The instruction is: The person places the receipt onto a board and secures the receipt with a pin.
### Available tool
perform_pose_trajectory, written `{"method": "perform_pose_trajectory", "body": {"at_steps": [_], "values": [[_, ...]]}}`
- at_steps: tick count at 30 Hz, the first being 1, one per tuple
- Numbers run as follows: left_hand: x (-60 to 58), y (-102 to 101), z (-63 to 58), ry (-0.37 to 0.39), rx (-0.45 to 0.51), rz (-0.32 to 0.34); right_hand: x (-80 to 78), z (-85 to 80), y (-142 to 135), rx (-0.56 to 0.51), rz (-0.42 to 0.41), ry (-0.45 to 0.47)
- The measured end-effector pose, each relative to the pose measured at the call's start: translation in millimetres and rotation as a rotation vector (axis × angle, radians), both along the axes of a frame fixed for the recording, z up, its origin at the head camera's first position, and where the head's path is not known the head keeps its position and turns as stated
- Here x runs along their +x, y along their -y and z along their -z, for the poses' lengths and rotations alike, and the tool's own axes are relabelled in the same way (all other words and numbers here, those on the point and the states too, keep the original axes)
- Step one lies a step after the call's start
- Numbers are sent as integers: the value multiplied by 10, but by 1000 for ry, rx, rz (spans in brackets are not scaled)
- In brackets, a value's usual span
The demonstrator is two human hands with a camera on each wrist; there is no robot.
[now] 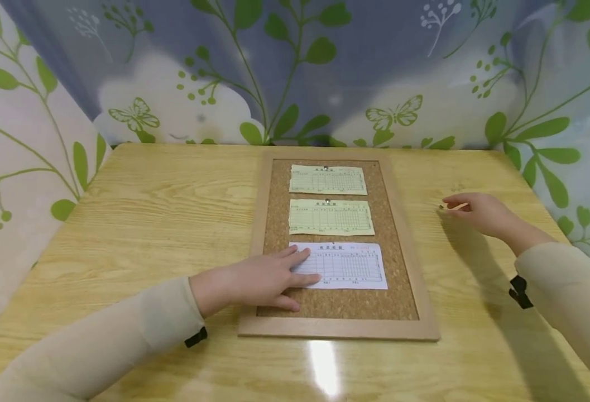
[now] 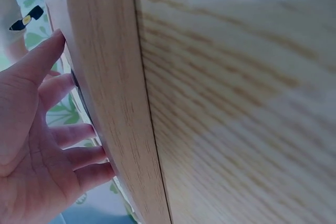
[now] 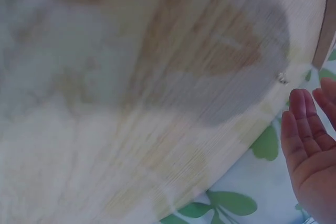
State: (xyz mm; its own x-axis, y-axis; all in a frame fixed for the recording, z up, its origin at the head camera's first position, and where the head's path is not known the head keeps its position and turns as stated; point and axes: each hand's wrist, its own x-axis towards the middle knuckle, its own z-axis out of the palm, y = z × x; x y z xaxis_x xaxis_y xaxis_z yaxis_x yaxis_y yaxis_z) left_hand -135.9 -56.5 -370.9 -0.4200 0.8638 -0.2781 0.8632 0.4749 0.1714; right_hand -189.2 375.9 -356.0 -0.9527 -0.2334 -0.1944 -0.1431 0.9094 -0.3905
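A wood-framed cork board point(image 1: 340, 306) lies on the table with two pale yellow printed slips, an upper one point(image 1: 327, 180) and a middle one point(image 1: 331, 218), each with a metal thumbtack at its top edge. Below them is a white printed slip point(image 1: 350, 266). My left hand point(image 1: 262, 279) rests on that slip's left part, fingers spread. To the right of the board, my right hand point(image 1: 483, 215) is by a small shiny metal piece point(image 1: 441, 207), which looks like a thumbtack. In the right wrist view, this piece point(image 3: 282, 78) lies on the table, apart from the fingertips.
The wood-grain table point(image 1: 174, 206) extends on both sides of the board. Behind it and along the sides hangs a leaf-patterned cloth point(image 1: 295, 72). A glare patch point(image 1: 323, 368) shows in front of the board.
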Motion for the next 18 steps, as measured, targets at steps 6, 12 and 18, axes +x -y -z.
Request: {"method": "perform_pose_trajectory", "body": {"at_steps": [6, 12, 18], "values": [[26, -1, 12, -1, -1, 0, -137, 78, -71, 41, -1, 18], [31, 6, 12, 9, 6, -11, -295, 127, -57, 63, -31, 6], [6, 6, -4, 2, 14, -6, -372, 115, -36, 43, -31, 14]]}}
